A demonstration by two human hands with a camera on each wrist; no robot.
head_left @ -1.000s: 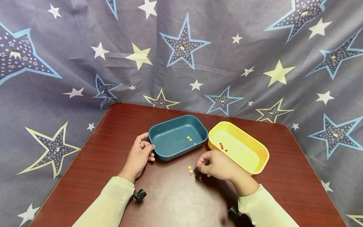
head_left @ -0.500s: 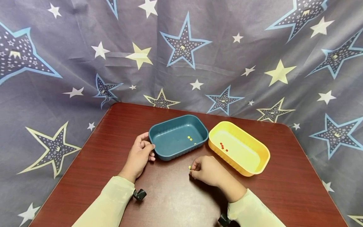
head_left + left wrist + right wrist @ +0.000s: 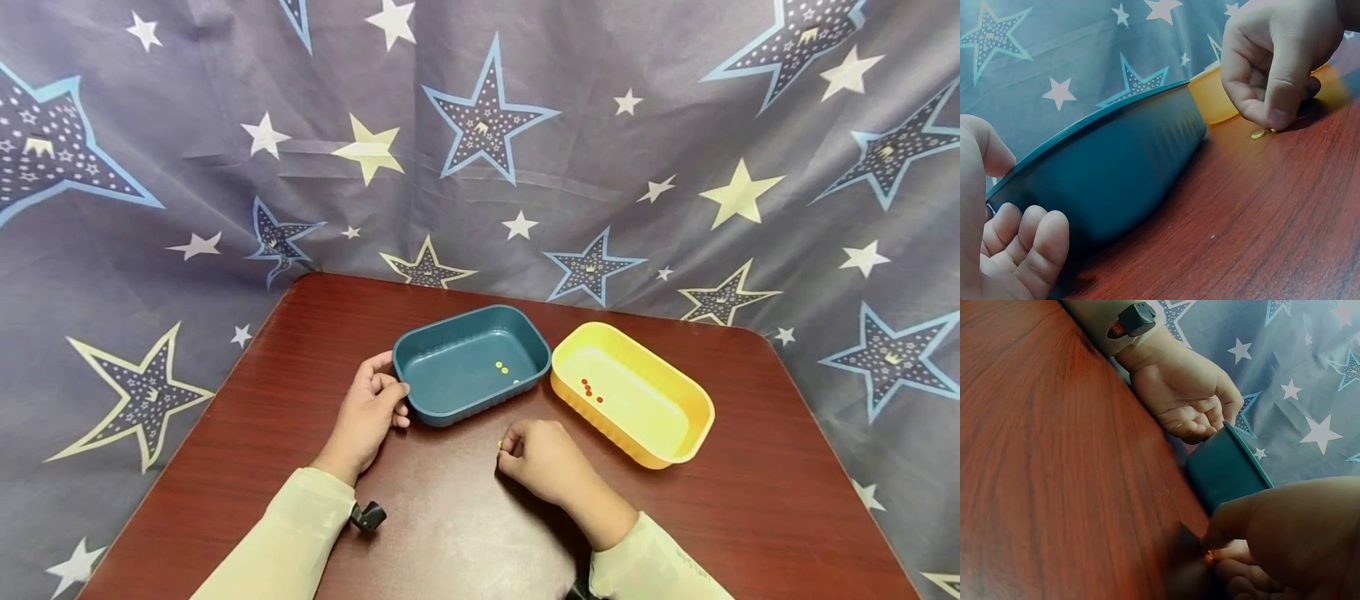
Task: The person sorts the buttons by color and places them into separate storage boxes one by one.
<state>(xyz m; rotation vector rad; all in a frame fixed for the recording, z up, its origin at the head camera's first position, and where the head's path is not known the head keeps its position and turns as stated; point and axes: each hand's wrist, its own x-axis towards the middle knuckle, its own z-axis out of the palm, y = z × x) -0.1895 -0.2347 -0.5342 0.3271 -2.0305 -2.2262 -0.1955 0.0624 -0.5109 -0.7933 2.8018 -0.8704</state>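
My left hand [image 3: 367,417] holds the near-left end of a teal tray [image 3: 471,410], thumb at the rim and fingers against the outside. My right hand [image 3: 551,462] is low over the table in front of the trays, thumb and forefinger pinched together. A small orange-red piece [image 3: 1210,555], seemingly a red button, shows between those fingertips in the right wrist view, partly hidden. Right by the fingertips lies a small yellow button [image 3: 1258,134] on the table, with another yellow edge beside it. Several yellow buttons [image 3: 504,370] are inside the teal tray.
To the right of the teal tray, close to its corner, stands a yellow tray [image 3: 675,442] with several red buttons [image 3: 588,392] in it. Both stand on a dark red wooden table [image 3: 435,517]. Behind hangs a grey curtain [image 3: 480,208] with stars.
My right hand has moved left and toward me from beside the yellow tray, down to the loose buttons, covering most of them. The left hand and both trays stay put.
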